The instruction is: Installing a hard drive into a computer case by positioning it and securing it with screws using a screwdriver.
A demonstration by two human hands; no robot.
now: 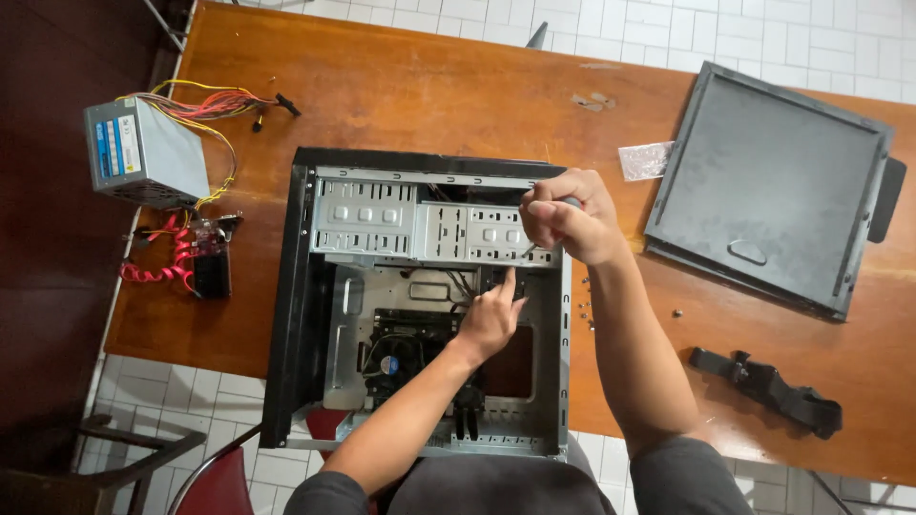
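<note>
An open black computer case [298, 286] lies on its side on a brown wooden table [429, 86], showing grey metal drive bays and a motherboard with a fan. My right hand [572, 217] grips a screwdriver whose tip points down at the right end of the drive bay. My left hand [491, 319] reaches inside the case, fingers pointing up at the spot just under the screwdriver tip. Whether the left fingers pinch anything is hidden.
A grey power supply [143, 151] with coloured wires sits at the table's left edge, above a small part with red cables [196, 257]. The removed side panel [773, 181] lies at right, a black bracket [768, 386] below it. Small screws [584, 315] lie beside the case.
</note>
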